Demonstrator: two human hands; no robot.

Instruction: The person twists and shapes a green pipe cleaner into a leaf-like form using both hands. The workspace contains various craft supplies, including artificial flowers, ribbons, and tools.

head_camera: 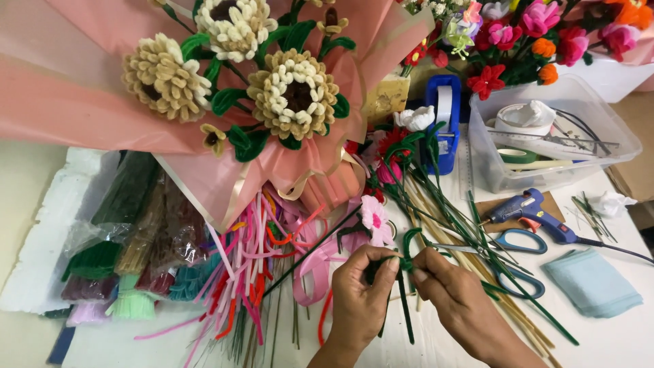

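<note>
Both hands work at the near edge of the white worktop (599, 341). The left hand (360, 294) enters from below, knuckles up, its fingers pressed together and pinching the dark green pipe cleaner (407, 286) at a twisted knot. The right hand (455, 296) comes in from the lower right, thumb and forefinger pinching the same fuzzy stem from the other side. The two hands nearly touch at the knot. One thin, velvety end of the stem hangs down between the wrists; a loop rises just above the fingers.

Just behind the left hand lies a pink pipe-cleaner flower (376, 219) with a white edge, on a dark stem. To its left a loose heap of pink, red and orange pipe cleaners (248, 262) fans across the worktop, beside clear plastic packs of pipe cleaners (136, 238) in green, tan and maroon. A pink satin ribbon (315, 262) curls between the heap and the hands.

Right of the hands lie long green stems and pale sticks (477, 266), with teal-handled scissors (521, 242) across them, a blue glue gun (528, 208) and a folded pale blue cloth (591, 283).

Farther back stand a blue tape dispenser (444, 119) and a clear plastic tub (552, 133) holding tape rolls. At the far left a bouquet (238, 75) of cream and tan looped flowers sits in pink wrapping; a bunch of bright flowers (531, 41) stands at the far right.
</note>
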